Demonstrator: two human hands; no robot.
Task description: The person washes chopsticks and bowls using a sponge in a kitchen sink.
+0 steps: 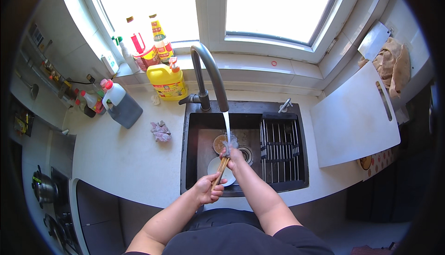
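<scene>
Several chopsticks (221,170) slant over the white dish (229,177) in the sink (201,129), left fingers (217,193) gripping their near ends, right fingers (223,154) pressing a greyish wad (230,142) against them under running water (227,124), whose wetness could make them slip.

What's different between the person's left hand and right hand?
The left hand grips wooden sticks; the right hand holds a greyish cloth at their far end. The left hand is near the sink's front edge, while the right hand is farther forward, close to the running water. Both are bare.
</scene>
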